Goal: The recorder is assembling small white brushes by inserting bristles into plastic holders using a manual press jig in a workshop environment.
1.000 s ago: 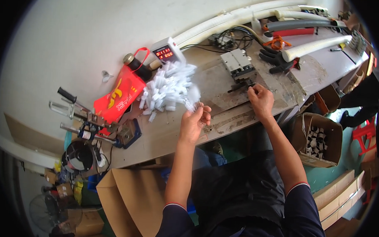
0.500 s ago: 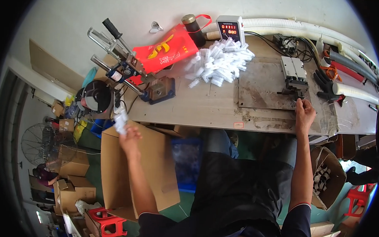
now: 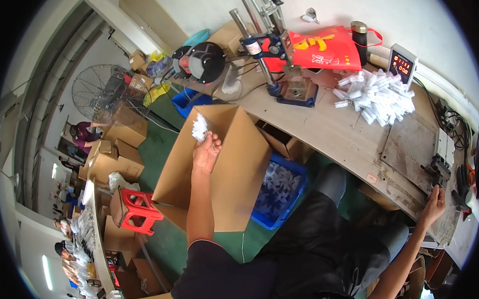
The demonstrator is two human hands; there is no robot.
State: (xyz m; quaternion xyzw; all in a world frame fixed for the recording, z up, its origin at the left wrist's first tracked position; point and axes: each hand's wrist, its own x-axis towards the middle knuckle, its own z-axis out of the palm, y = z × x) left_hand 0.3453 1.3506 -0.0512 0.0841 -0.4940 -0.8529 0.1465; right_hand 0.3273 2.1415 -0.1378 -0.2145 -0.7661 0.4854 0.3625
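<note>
My left hand (image 3: pixel 206 154) is raised over the open cardboard box (image 3: pixel 244 171), its fingers closed round a small bunch of white ribbed plastic pieces (image 3: pixel 199 127). At the right end of the workbench, my right hand (image 3: pixel 434 206) is closed in a pinch at the front of a small metal fixture (image 3: pixel 443 151). Whatever lies between those fingertips is too small to make out. A flat metal plate (image 3: pixel 408 153) lies beside the fixture. Farther back on the bench is a heap of similar white plastic pieces (image 3: pixel 376 96).
A blue crate (image 3: pixel 280 189) of translucent pieces stands on the floor beside the box. On the bench (image 3: pixel 324 126) are a hand-lever press (image 3: pixel 297 91), a red bag (image 3: pixel 327 50), a dark flask (image 3: pixel 359 40) and a digital counter (image 3: pixel 402 63). A red stool (image 3: pixel 141 209) stands left.
The view has swung left. My left hand, with the white pieces, has moved from the bench's front edge to over the cardboard box. My right hand stays at the fixture.
</note>
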